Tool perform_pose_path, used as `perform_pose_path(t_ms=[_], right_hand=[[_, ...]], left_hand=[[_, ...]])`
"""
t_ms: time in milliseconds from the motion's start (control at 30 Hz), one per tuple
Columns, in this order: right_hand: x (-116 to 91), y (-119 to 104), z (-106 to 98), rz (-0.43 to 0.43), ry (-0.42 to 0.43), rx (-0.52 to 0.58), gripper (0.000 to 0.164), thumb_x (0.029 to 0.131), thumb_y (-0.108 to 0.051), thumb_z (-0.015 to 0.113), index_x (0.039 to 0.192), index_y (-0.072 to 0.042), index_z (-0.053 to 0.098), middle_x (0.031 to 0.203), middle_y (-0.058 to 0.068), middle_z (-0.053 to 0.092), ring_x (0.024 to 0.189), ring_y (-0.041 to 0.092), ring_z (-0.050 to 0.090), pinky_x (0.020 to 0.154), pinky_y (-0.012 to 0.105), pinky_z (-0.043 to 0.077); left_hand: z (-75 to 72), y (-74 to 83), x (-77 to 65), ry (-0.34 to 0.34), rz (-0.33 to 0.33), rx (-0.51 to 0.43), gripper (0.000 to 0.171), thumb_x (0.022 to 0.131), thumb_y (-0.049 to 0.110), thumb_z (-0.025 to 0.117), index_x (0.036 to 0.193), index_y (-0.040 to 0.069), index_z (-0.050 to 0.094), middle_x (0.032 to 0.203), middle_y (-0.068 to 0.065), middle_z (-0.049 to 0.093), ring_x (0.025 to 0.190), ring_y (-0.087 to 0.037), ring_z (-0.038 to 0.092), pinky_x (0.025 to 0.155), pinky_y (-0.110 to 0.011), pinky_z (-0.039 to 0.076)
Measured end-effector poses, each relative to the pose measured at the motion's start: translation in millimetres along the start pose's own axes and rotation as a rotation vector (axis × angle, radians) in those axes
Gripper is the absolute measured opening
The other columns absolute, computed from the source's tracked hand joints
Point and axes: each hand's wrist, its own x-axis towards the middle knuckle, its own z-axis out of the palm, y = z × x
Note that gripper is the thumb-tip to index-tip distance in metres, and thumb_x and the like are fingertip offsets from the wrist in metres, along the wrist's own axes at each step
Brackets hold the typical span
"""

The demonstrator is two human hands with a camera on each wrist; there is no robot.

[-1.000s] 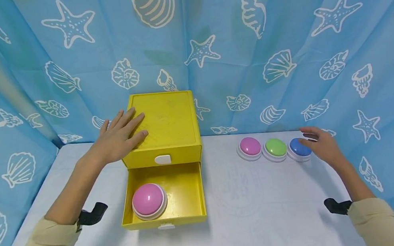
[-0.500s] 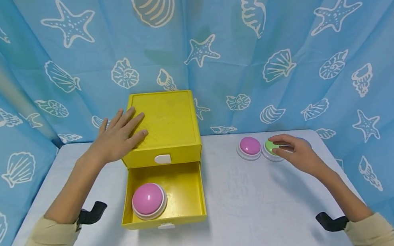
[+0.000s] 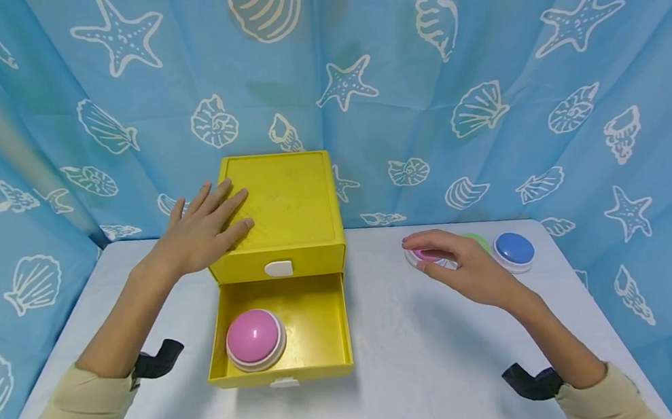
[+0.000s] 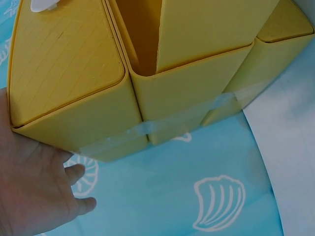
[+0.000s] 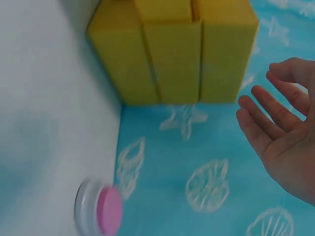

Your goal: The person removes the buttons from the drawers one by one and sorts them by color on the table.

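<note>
My left hand [image 3: 194, 241] rests with spread fingers on the top left edge of a yellow drawer unit [image 3: 289, 204]. Below its closed top drawer, a pulled-out drawer [image 3: 314, 328] holds a pink dome push button [image 3: 252, 336] on a white base. To the right, my right hand [image 3: 471, 267], fingers loosely bent, hovers over a smaller pink push button [image 5: 109, 209] on the table, partly covering it in the head view. Nothing is in that hand; the right wrist view shows it apart from the button. A green push button [image 3: 478, 241] peeks out behind the hand, with a blue one [image 3: 513, 248] beside it.
A white-covered table [image 3: 387, 341] carries everything. Blue curtains [image 3: 397, 94] with white shells and starfish hang close behind the drawer unit and along both sides. White tab handles [image 3: 279, 269] stick out from the drawer fronts.
My right hand has moved left along the row, from the blue button past the green one to above the pink one. The left hand stays on the drawer unit.
</note>
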Motion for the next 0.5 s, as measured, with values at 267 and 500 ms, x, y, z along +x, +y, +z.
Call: perform_pose_path(t_ms=[267,500], right_hand=[[17.3,-35.7,31.2,-0.017,-0.110,0.068,0.033,0.096,-0.007,0.066,0.128,-0.013,0.066,0.133,-0.001,0.062,0.125,0.017,0.055,0.101,0.038,0.047],[28.0,-49.8,60.3,-0.048,-0.183,0.143,0.034,0.096,-0.005,0.065,0.129,-0.008,0.064,0.134,0.002,0.062,0.127,0.017,0.054,0.102,0.037,0.047]], left_hand=[[-0.2,0.0,0.0,-0.008,0.006,-0.001,0.074,0.105,0.058,0.029,0.162,0.014,0.014,0.166,-0.016,0.001,0.150,-0.039,-0.010,0.112,-0.065,-0.011],[1.3,-1.3,1.2,0.002,0.014,-0.004,0.074,0.104,0.059,0.030,0.162,0.014,0.015,0.166,-0.017,0.002,0.150,-0.039,-0.009,0.112,-0.066,-0.011]])
